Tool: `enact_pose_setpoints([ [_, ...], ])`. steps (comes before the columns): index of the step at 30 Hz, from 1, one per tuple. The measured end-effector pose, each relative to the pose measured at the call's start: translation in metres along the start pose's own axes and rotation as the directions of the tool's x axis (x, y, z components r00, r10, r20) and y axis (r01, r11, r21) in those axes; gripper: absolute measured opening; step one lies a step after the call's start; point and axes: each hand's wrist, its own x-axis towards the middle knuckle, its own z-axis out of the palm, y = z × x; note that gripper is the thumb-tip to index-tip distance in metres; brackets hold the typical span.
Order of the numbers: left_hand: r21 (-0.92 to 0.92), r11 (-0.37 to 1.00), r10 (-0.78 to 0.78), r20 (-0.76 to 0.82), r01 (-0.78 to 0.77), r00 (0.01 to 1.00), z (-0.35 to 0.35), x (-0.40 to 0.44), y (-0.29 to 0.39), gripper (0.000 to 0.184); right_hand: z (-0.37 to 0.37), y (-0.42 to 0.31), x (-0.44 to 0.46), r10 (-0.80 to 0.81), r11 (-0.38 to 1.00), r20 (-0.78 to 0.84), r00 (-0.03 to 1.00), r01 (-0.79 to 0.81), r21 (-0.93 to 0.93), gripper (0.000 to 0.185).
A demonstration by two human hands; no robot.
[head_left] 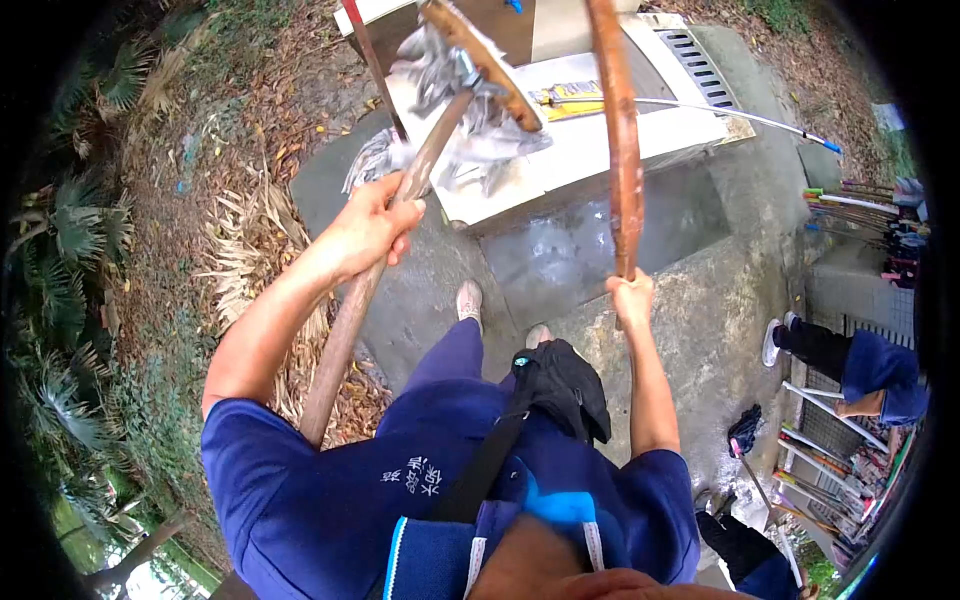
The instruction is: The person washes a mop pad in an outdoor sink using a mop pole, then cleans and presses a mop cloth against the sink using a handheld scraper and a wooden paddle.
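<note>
My left hand (372, 228) is closed round the worn wooden handle of a mop (428, 150). The mop's head, a wooden bar with grey strands, is raised over a white ledge (570, 160) and looks slightly blurred. In my right hand (631, 297) is the lower end of a reddish-brown wooden pole (622, 150). It rises past the top edge of the view, so its far end is hidden. Behind the mop head, a red pole (372, 65) leans beside grey mop strands (372, 158) hanging at the ledge's left edge.
A yellow packet (578, 104) and a thin white pole (740, 115) lie on the ledge near a drain grate (695, 68). Wet concrete lies below. At right are two people (885, 375), (745, 552) and racked mops and brooms (830, 475). Dry leaves cover the left ground.
</note>
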Motion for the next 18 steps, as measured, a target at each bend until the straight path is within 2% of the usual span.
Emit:
enact_pose_setpoints([
  [2, 0.050, 0.998, 0.047, 0.008, -0.048, 0.999, -0.002, -0.012, 0.007, 0.023, -0.010, -0.015, 0.003, -0.038, 0.995, -0.048, 0.998, 0.043, 0.094, 0.008],
  [3, 0.067, 0.996, 0.064, -0.005, -0.064, 0.998, -0.004, -0.016, 0.008, 0.030, -0.017, -0.023, 0.003, 0.000, 0.995, -0.049, 0.999, 0.005, 0.097, 0.009],
  [5, 0.074, 0.994, 0.076, 0.004, -0.076, 0.997, -0.006, -0.021, -0.001, 0.047, -0.025, -0.035, 0.007, -0.025, 0.990, -0.050, 0.998, 0.032, 0.138, 0.009],
  [6, 0.068, 0.995, 0.069, 0.001, -0.069, 0.998, -0.004, -0.025, -0.016, 0.047, -0.027, -0.038, 0.007, -0.040, 0.983, -0.052, 0.998, 0.049, 0.178, 0.009],
  [8, -0.036, 0.999, 0.012, -0.081, -0.015, 0.997, 0.007, -0.031, -0.056, 0.030, -0.032, -0.048, 0.011, -0.060, 0.985, -0.039, 0.997, 0.065, 0.162, 0.010],
  [10, -0.106, 0.988, -0.122, -0.108, 0.110, 0.987, 0.024, -0.033, -0.107, 0.032, -0.040, -0.062, 0.015, -0.107, 0.961, -0.037, 0.994, 0.113, 0.253, 0.010],
  [11, -0.152, 0.978, -0.159, -0.089, 0.144, 0.983, 0.033, -0.031, -0.138, 0.033, -0.046, -0.079, 0.015, -0.132, 0.968, -0.066, 0.989, 0.143, 0.205, 0.010],
  [12, -0.197, 0.964, -0.197, -0.068, 0.180, 0.978, 0.042, -0.029, -0.172, 0.033, -0.054, -0.082, 0.026, -0.222, 0.942, -0.051, 0.974, 0.227, 0.245, 0.010],
  [14, -0.250, 0.922, -0.310, -0.014, 0.297, 0.951, 0.063, -0.027, -0.238, 0.037, -0.069, -0.136, 0.021, -0.282, 0.906, -0.124, 0.951, 0.307, 0.292, 0.013],
  [15, -0.263, 0.918, -0.312, -0.013, 0.298, 0.950, 0.072, -0.023, -0.265, 0.037, -0.077, -0.164, 0.019, -0.335, 0.873, -0.207, 0.919, 0.385, 0.299, 0.011],
  [16, -0.413, 0.836, -0.385, 0.024, 0.360, 0.922, 0.079, -0.018, -0.287, 0.036, -0.089, -0.186, 0.027, -0.462, 0.745, -0.171, 0.870, 0.486, 0.456, 0.009],
  [17, -0.548, 0.727, -0.450, 0.075, 0.413, 0.890, 0.080, -0.014, -0.300, 0.036, -0.094, -0.213, 0.031, -0.567, 0.631, -0.204, 0.798, 0.580, 0.515, 0.010],
  [18, -0.555, 0.723, -0.446, 0.077, 0.410, 0.892, 0.079, -0.009, -0.305, 0.036, -0.099, -0.240, 0.034, -0.677, 0.501, -0.203, 0.707, 0.646, 0.576, 0.014],
])
